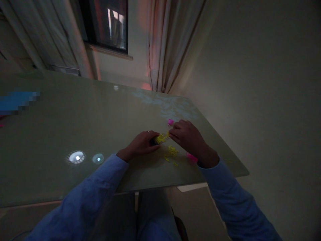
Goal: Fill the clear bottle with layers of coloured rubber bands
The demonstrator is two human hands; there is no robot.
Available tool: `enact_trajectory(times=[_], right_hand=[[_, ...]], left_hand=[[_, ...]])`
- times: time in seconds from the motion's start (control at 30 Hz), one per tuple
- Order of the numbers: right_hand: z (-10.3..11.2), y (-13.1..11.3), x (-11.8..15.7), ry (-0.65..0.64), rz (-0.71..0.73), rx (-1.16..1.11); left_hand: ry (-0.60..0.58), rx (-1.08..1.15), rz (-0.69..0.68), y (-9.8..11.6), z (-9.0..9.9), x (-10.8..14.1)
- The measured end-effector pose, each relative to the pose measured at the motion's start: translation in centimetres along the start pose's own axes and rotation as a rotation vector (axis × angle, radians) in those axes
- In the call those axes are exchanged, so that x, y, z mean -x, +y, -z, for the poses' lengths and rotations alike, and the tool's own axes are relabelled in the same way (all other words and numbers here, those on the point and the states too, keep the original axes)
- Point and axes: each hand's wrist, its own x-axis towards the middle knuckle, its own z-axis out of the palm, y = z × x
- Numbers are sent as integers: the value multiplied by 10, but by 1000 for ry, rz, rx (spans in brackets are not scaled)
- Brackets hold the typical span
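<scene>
My left hand (144, 142) is curled around a small see-through container (161, 138) lying on its side, filled with little yellow pieces. Something dark shows between the thumb and fingers at its left end. At the container's right end, my right hand (184, 132) is closed in a pinch near a bit of yellow; whether it grips a yellow piece or the container's rim is too small to make out. Below the hands lies a loose heap of yellow pieces (172, 151), with a few strays nearer the table edge. Just beyond my right fingers sits a small pink object (170, 122).
Another pink object (192, 157) is partly hidden by my right wrist. The glossy table (105, 113) reflects lamps and ends close to my lap, with its right edge near a wall. A blurred blue thing (17, 101) lies far left. Curtains (160, 43) and a window stand behind.
</scene>
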Motion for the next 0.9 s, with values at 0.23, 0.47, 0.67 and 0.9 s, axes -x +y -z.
enact_trajectory(times=[0.23,0.47,0.67,0.9], right_hand=[[-5,6,-11,-52,-69,-314],[-7,4,-8,-20,-74,-419],[-2,6,-7,-6,-60,-449],[9,6,2,224,-131,-515]], left_hand=[[5,42,3,-2,0,0],[35,147,28,-6,-4,-2],[63,216,31,-14,-10,-3],[14,475,69,-1,-5,-5]])
